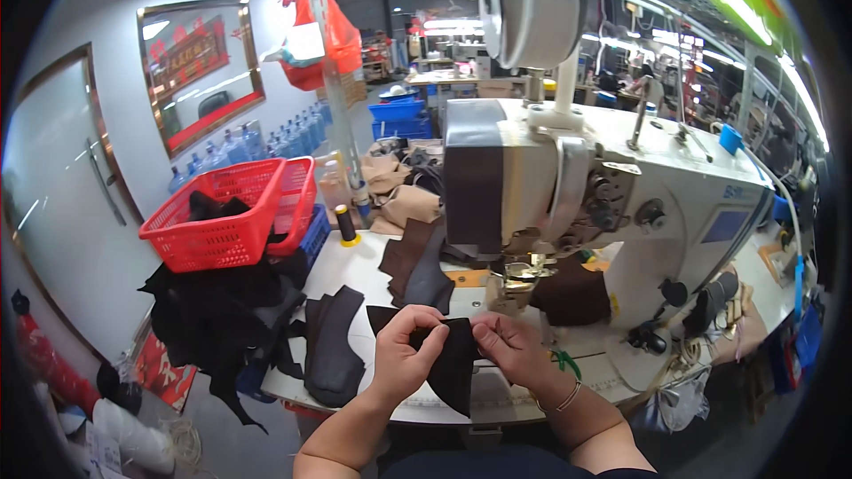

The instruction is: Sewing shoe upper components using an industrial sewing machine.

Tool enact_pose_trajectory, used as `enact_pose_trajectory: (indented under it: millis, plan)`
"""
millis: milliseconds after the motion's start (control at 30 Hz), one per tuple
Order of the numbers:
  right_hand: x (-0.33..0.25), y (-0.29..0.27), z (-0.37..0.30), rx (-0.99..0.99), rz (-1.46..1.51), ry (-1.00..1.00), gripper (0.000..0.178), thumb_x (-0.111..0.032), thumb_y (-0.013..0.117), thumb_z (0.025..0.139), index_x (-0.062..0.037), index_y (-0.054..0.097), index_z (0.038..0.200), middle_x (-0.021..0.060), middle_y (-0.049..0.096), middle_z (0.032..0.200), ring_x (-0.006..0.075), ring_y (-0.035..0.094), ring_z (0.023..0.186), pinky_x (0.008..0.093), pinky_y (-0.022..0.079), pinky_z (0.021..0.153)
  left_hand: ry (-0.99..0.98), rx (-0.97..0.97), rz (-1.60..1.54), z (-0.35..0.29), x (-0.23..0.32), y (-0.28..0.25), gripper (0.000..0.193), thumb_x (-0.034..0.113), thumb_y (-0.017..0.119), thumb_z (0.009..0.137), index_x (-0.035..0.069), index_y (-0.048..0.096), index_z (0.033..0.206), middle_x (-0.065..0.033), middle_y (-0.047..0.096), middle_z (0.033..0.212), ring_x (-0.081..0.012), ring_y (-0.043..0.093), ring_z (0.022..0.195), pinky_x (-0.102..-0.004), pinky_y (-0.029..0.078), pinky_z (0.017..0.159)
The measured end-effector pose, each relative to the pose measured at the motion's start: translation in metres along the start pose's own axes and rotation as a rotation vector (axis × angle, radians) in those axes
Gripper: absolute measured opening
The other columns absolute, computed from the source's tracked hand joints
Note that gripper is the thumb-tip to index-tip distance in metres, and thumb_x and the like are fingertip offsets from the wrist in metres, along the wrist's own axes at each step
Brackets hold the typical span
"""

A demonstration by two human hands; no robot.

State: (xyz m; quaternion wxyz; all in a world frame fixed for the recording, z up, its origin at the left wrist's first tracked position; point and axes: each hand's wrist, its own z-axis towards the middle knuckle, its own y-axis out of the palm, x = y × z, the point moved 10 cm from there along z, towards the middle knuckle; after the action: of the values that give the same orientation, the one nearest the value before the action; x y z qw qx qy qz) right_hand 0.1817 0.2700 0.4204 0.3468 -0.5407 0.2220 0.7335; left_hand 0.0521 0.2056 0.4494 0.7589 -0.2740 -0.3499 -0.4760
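Between my two hands hangs a black cut piece of fabric or leather, its pointed lower end near the table's front edge. My left hand pinches its upper left edge, thumb against fingers. At the upper right edge my right hand is closed on the same piece. Just beyond my hands is the needle and presser-foot area of a large white sewing machine. A stack of dark grey cut pieces lies left of my left hand. Brown and grey cut pieces lie farther back.
Red plastic baskets stand at the left above a heap of black material. A black thread cone on a yellow base stands on the white table. Beige scraps pile up behind. Green thread lies right of my right hand.
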Motion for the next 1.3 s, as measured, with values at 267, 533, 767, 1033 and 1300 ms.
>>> enact_pose_trajectory:
  millis: [267,533,767,1033,1300]
  plan:
    - [-0.008,0.000,0.010,0.053,-0.159,-0.042,0.023,-0.018,0.069,0.082,0.0010,0.066,0.095,0.0004,0.060,0.068,0.0032,0.047,0.061,0.0208,0.041,0.055,0.029,0.050,-0.023,0.001,-0.005,-0.005,0.007,0.000,0.064,0.079,0.000,0.057,0.080,-0.0070,0.058,0.090,-0.0105,0.054,0.074,-0.0216,0.044,0.064]
    - [-0.014,-0.018,0.007,0.112,-0.205,-0.125,0.015,-0.013,0.071,0.081,0.0003,0.066,0.086,-0.0006,0.056,0.063,0.0033,0.046,0.058,0.0218,0.039,0.052,0.142,0.048,0.088,0.006,0.001,0.010,0.013,-0.001,0.068,0.075,0.002,0.059,0.083,-0.0090,0.060,0.084,-0.0144,0.056,0.070,-0.0243,0.046,0.063]
    - [0.010,-0.034,0.008,0.145,-0.144,-0.092,0.015,-0.013,0.071,0.080,0.0003,0.065,0.085,-0.0011,0.056,0.063,0.0033,0.048,0.059,0.0212,0.040,0.052,0.294,-0.208,0.550,0.029,0.023,0.033,0.013,0.006,0.071,0.067,0.006,0.063,0.077,-0.0064,0.062,0.079,-0.0237,0.057,0.085,-0.0347,0.042,0.079]
    - [0.064,-0.065,0.015,0.158,0.157,0.259,0.014,-0.014,0.068,0.083,-0.0010,0.065,0.087,-0.0018,0.057,0.066,0.0035,0.049,0.057,0.0183,0.038,0.050,-0.005,-0.390,0.173,0.061,-0.065,0.070,0.007,0.005,0.066,0.077,0.002,0.061,0.081,-0.0043,0.061,0.080,-0.0140,0.058,0.082,-0.0259,0.044,0.074]
    - [0.073,-0.080,0.014,0.302,0.238,0.233,0.015,-0.017,0.069,0.082,-0.0021,0.067,0.081,-0.0033,0.056,0.063,0.0017,0.046,0.054,0.0156,0.034,0.047,-0.597,-0.347,-0.246,0.069,-0.132,0.089,0.020,0.009,0.064,0.079,-0.004,0.064,0.094,-0.0075,0.065,0.087,-0.0120,0.060,0.072,-0.0245,0.048,0.065]
